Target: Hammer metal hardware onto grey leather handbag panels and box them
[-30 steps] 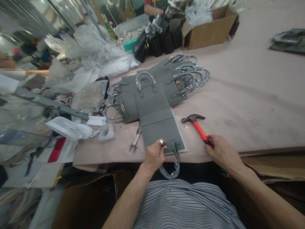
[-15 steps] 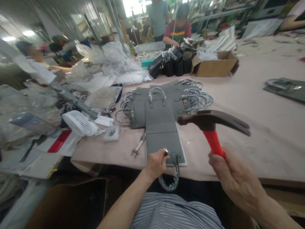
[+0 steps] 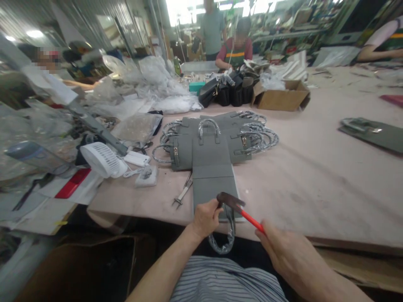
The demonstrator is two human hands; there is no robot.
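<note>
My right hand (image 3: 278, 243) is closed round the red handle of a claw hammer (image 3: 231, 200). The hammer head is down at the top of my left hand (image 3: 204, 216), over the end of the metal punch gripped there. That punch's shiny round end is hidden behind the head now. Below the fist lies a grey leather bag panel (image 3: 212, 191), flat on the table, with a white sheet under its right edge. A plastic-wrapped handle (image 3: 222, 251) hangs from the panel over the table's front edge.
Several grey bag panels (image 3: 210, 155) with wrapped handles are stacked behind. Calipers (image 3: 182, 195), a white fan (image 3: 102, 159) and a red item (image 3: 73, 183) lie left. Another grey panel (image 3: 374, 136) is at right. Black bags (image 3: 225, 90) and a cardboard box (image 3: 281, 98) stand farther back.
The hammer has swung down and left from its raised position onto the punch in my left hand. My left hand has stayed in place.
</note>
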